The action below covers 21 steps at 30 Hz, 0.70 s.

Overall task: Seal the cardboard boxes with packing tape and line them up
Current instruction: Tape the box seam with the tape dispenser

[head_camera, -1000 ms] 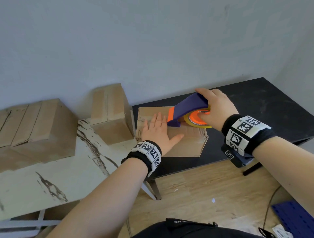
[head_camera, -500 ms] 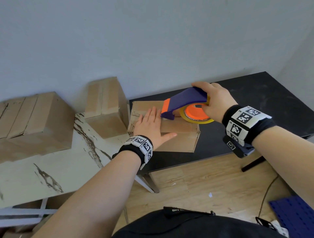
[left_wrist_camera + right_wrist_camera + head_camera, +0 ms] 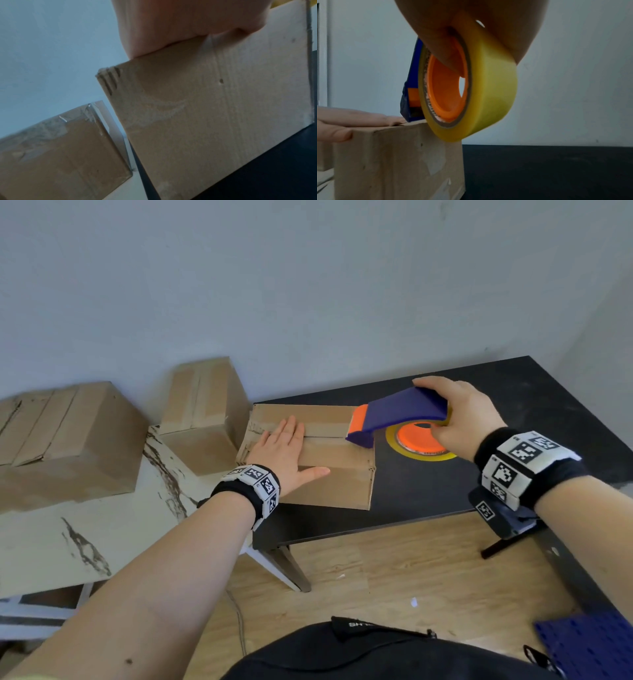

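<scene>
A brown cardboard box [image 3: 337, 474] stands at the left end of the black table [image 3: 428, 494]. My left hand [image 3: 286, 453] lies flat on the box top with fingers straight, pressing the flaps down over the seam. My right hand [image 3: 459, 416] grips a blue and orange tape dispenser [image 3: 397, 414] with a yellow tape roll [image 3: 489, 86]. The dispenser's blade end rests at the box's right top edge, and the roll hangs past that edge. In the left wrist view the box's side wall [image 3: 214, 115] fills the frame under my palm.
Two taped cardboard boxes [image 3: 205, 412] [image 3: 65, 440] stand against the wall on a white marbled table [image 3: 85, 542] to the left. A wooden floor shows below. A blue perforated panel [image 3: 589, 645] lies at the bottom right.
My right hand has drawn the dispenser rightward along the box's seam, from near my left hand to the box's right edge. The left hand has stayed flat on the box.
</scene>
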Available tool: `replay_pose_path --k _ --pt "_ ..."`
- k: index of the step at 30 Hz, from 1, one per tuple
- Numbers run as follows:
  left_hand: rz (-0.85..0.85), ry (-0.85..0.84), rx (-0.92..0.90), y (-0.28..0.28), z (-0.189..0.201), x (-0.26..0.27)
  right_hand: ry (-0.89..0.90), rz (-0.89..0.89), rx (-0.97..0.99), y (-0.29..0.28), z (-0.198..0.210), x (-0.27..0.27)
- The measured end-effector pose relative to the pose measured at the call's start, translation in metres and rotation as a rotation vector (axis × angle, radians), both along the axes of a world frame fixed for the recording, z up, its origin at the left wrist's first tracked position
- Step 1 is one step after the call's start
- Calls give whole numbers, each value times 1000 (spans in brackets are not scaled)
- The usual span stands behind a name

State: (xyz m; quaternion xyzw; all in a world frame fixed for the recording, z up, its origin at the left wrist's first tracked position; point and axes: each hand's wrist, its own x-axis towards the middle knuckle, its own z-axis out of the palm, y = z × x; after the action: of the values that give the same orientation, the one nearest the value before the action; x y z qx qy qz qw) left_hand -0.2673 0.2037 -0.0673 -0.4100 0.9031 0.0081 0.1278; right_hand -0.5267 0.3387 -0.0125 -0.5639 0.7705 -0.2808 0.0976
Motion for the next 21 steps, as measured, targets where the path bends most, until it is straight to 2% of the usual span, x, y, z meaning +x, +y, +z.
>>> replay_pose_path --k 7,12,17,21 --pt "12 68 -29 20 5 -9 -22 6 -48 -5 -8 2" --pt "20 55 24 27 -2 -19 7 11 -55 -7 -7 3" --pt "10 79 -11 39 1 -30 17 4 -57 -7 -3 7" --pt "83 111 -6 51 1 -53 14 3 -43 -8 -3 10"
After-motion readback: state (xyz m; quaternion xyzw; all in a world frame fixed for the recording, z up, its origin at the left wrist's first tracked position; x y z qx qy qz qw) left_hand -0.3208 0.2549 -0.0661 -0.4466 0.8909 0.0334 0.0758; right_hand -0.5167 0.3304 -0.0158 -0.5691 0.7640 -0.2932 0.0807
